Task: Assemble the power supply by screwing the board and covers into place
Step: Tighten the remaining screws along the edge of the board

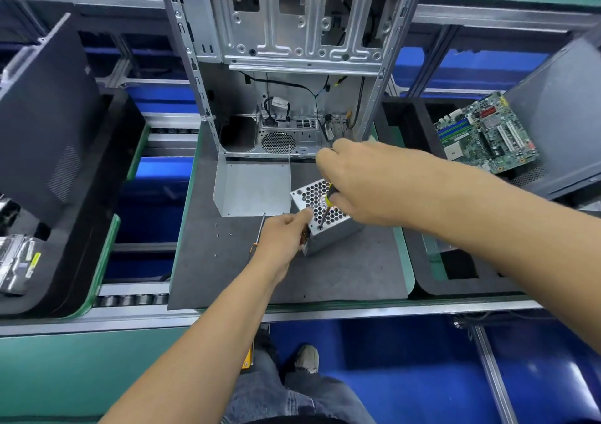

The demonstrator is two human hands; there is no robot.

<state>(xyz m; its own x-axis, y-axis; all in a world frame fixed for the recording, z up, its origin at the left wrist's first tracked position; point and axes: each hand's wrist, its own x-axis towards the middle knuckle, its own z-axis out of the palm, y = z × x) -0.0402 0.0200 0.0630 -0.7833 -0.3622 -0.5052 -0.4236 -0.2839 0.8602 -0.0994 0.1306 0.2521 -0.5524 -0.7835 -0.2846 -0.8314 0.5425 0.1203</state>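
A silver power supply box [335,235] with a honeycomb-perforated top cover stands tilted on the grey mat [341,270]. My left hand [283,235] grips its near left corner. My right hand [364,183] holds a screwdriver [327,209] with a black and yellow handle, its tip set on a screw at the cover's near corner. A bent sheet-metal cover [253,186] lies on the mat to the left of the box. Several loose screws [222,233] lie scattered on the mat, and a second thin screwdriver [259,233] lies beside my left hand.
An open computer case [286,49] stands upright behind the mat. A green motherboard [484,134] rests on a black foam tray at the right. Dark case panels [45,114] lean at the far left and far right. Wrapped parts [19,261] lie at the left edge.
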